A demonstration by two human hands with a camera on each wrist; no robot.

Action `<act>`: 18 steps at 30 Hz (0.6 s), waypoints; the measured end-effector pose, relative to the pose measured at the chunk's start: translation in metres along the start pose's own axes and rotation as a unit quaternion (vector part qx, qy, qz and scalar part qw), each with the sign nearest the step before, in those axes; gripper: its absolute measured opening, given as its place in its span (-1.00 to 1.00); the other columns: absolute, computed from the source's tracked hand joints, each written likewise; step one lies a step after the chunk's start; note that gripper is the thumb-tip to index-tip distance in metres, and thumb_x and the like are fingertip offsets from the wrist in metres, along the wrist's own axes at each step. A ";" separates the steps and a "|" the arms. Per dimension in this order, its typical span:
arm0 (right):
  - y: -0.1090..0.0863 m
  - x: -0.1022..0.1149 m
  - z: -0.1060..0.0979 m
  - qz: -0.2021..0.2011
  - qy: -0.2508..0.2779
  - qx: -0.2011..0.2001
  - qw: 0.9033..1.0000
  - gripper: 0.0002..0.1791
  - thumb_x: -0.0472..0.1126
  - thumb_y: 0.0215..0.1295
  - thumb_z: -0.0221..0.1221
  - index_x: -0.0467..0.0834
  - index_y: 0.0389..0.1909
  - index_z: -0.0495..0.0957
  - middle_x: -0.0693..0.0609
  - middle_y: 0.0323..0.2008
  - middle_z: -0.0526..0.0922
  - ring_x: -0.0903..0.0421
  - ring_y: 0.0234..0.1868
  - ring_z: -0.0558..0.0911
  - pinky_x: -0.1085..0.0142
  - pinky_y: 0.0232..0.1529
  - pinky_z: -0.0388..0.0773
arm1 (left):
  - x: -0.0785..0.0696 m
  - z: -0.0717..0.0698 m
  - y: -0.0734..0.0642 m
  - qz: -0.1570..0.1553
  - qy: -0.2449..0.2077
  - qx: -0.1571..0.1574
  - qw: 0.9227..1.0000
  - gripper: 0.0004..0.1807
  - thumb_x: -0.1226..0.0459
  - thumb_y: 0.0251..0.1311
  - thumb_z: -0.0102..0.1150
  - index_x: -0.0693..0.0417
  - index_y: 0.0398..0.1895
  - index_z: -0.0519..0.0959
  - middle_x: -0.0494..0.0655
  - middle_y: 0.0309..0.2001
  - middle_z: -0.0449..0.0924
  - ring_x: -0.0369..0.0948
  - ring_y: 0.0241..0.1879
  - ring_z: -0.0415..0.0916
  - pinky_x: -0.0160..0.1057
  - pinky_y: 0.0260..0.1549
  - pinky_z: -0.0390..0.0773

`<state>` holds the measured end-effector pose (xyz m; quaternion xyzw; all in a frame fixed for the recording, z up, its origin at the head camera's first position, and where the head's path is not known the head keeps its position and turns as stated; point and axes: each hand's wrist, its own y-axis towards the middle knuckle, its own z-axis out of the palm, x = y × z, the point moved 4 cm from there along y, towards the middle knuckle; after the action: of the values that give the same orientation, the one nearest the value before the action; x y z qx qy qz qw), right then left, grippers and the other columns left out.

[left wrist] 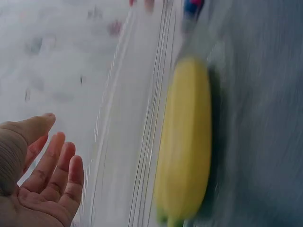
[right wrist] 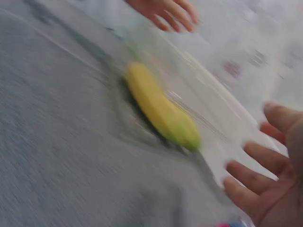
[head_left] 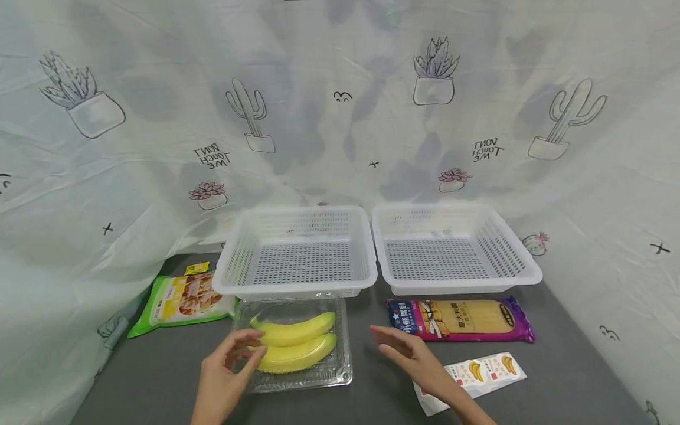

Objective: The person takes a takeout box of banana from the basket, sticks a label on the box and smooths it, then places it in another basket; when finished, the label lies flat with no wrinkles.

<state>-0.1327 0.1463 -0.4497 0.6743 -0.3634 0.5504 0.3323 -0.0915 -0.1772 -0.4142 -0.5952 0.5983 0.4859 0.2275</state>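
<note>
Two yellow bananas [head_left: 297, 353] lie side by side in a clear plastic box [head_left: 344, 348] at the front middle of the table. My left hand [head_left: 232, 364] hovers at the box's left side with its fingers loosely bent, overlapping the banana ends in the head view. The left wrist view shows nothing held in that hand [left wrist: 49, 182]. To the right of the box, my right hand [head_left: 414, 357] is raised with spread, relaxed fingers and holds nothing. Its open palm side shows in the right wrist view, apart from the bananas [right wrist: 161, 106]. Both wrist views are blurred.
Two white perforated baskets [head_left: 294, 290] [head_left: 467, 284] stand behind the box. A green-edged food bag [head_left: 183, 300] and a small yellow packet [head_left: 197, 268] lie left. At right are a purple pasta pack [head_left: 467, 320] and a strip of banana labels [head_left: 486, 375], partly behind my right forearm.
</note>
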 end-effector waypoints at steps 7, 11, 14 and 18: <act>-0.024 -0.013 -0.042 -0.014 -0.026 0.007 1.000 -0.59 -0.29 0.49 -0.06 -0.33 0.29 0.36 -0.38 0.22 0.41 0.09 0.17 0.52 0.34 0.09 0.50 | -0.019 0.039 -0.026 0.040 -0.099 0.050 0.993 -0.64 0.54 -0.04 0.36 0.05 -0.16 0.64 -0.04 -0.17 0.67 -0.16 -0.23 0.62 -0.27 -0.33 0.65; -0.040 -0.022 -0.061 -0.019 -0.039 -0.032 0.999 -0.61 -0.33 0.45 -0.01 -0.33 0.25 0.41 -0.30 0.19 0.47 0.11 0.12 0.56 0.38 0.03 0.53 | -0.029 0.057 -0.037 0.100 -0.124 0.073 0.985 -0.63 0.58 -0.11 0.38 0.08 -0.21 0.64 0.01 -0.20 0.68 -0.16 -0.27 0.64 -0.26 -0.38 0.66; -0.050 -0.030 -0.072 -0.030 -0.039 -0.054 0.997 -0.61 -0.37 0.41 0.04 -0.37 0.22 0.42 -0.27 0.18 0.49 0.09 0.10 0.58 0.39 0.01 0.54 | -0.036 0.073 -0.043 0.133 -0.143 0.106 0.975 -0.66 0.54 -0.09 0.40 0.09 -0.21 0.64 -0.01 -0.20 0.67 -0.18 -0.26 0.65 -0.22 -0.38 0.67; -0.063 -0.039 -0.084 -0.035 -0.037 -0.076 0.996 -0.60 -0.41 0.35 0.08 -0.42 0.19 0.43 -0.24 0.12 0.56 0.17 0.07 0.60 0.39 -0.04 0.57 | -0.046 0.098 -0.050 0.148 -0.175 0.171 0.958 -0.77 0.43 0.05 0.37 0.07 -0.20 0.64 0.01 -0.21 0.67 -0.20 -0.24 0.64 -0.19 -0.38 0.68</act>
<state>-0.1253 0.2546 -0.4765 0.6792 -0.3927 0.4836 0.3880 -0.0659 -0.0622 -0.4327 -0.3583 0.7047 0.5006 0.3527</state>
